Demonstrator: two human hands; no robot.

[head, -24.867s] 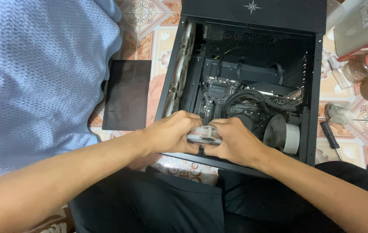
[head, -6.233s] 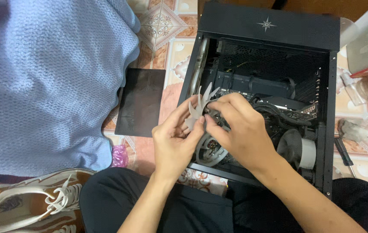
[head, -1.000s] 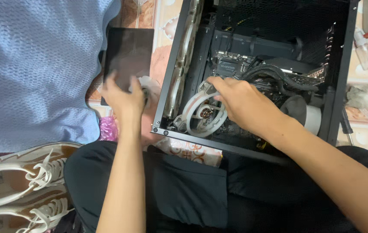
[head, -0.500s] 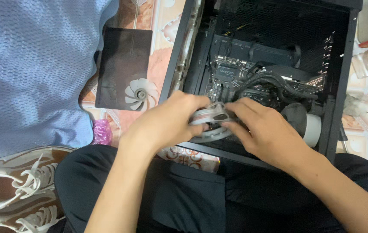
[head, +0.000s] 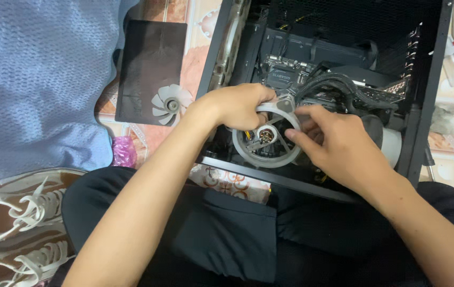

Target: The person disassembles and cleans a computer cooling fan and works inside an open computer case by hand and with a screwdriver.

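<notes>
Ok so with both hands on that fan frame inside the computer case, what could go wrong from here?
1. The white fan frame sits with its hub exposed; the right hand has fingertips close to it and might bend or knock small parts there.
2. Black cables run just behind the left hand; tugging the frame could snag them.
3. The loose fan blade lies on the dark panel beside the case, where a shifting arm or knee may crush it.

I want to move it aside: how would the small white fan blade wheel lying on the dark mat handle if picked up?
The white plastic fan blade wheel looks thin, so probably very light. Its slim curved blades likely flex and could snap if squeezed. Lying flat on the dark rectangular mat, it seems unlikely to roll.
</notes>
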